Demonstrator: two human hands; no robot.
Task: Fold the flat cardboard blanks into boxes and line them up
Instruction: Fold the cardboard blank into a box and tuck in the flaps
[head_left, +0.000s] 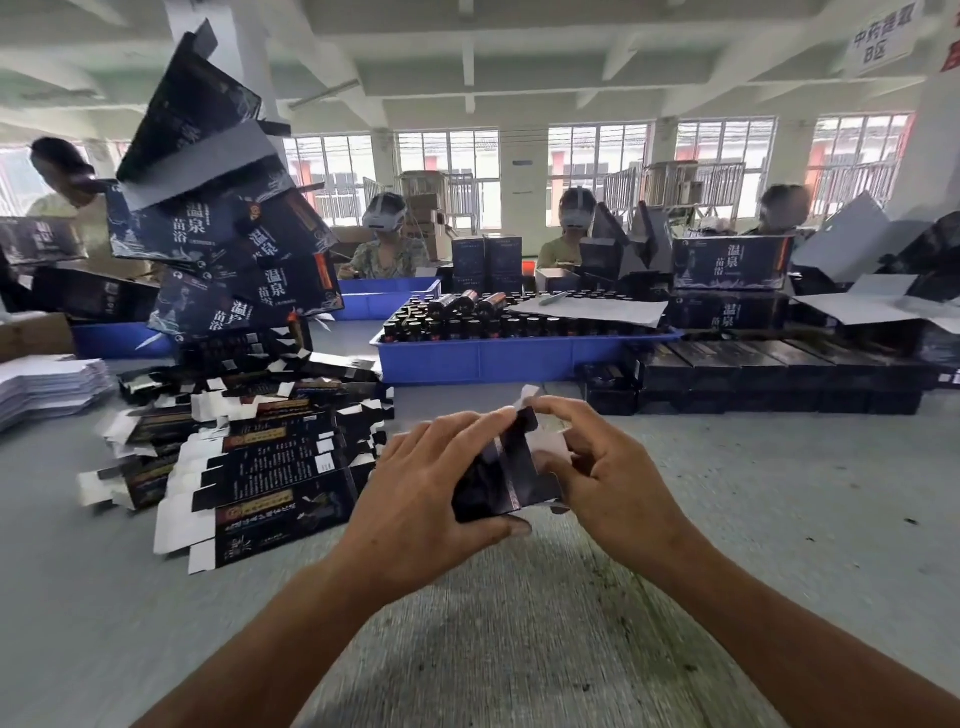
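Observation:
A small dark cardboard blank (506, 467), partly opened into a box, is held over the grey table in front of me. My left hand (431, 478) grips its left side, thumb under the near edge. My right hand (608, 462) pinches its right side, fingers on the white end flaps at the top. A spread heap of flat dark blanks (260, 462) with white tabs lies on the table to the left. A row of folded dark boxes (769, 374) stands at the right, past my hands.
A blue tray (498, 358) of dark bottles sits behind my hands. Large dark cartons (223, 228) are piled high at the left, more stand at the back right (732, 270). White sheets (47, 384) are stacked at far left. Several people sit across the table.

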